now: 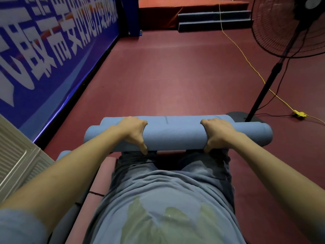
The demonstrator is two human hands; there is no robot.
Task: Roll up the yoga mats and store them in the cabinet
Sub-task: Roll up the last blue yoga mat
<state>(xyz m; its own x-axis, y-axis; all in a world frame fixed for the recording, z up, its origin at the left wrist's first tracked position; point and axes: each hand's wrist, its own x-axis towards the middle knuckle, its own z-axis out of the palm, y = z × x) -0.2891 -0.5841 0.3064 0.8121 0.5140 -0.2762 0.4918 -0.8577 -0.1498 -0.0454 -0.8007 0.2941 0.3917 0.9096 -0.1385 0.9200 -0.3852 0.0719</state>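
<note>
At nine to eleven o'clock a blue banner (pixel 52 50) carried large white Chinese characters, too blurred to read. A pink mat (pixel 98 187) lay at seven o'clock beside the person's leg. At centre, the left hand (pixel 133 131) and right hand (pixel 219 132) each had fingers curled tight around a rolled blue yoga mat (pixel 175 136) held crosswise above the knees; another blue roll (pixel 168 119) lay just behind. A fan (pixel 288 32) stood at two o'clock over the red floor (pixel 175 76).

Blue banner (pixel 44 55), standing fan (pixel 288 27), yellow cord (pixel 246 60) ending at what may be a plug (pixel 299 113)
</note>
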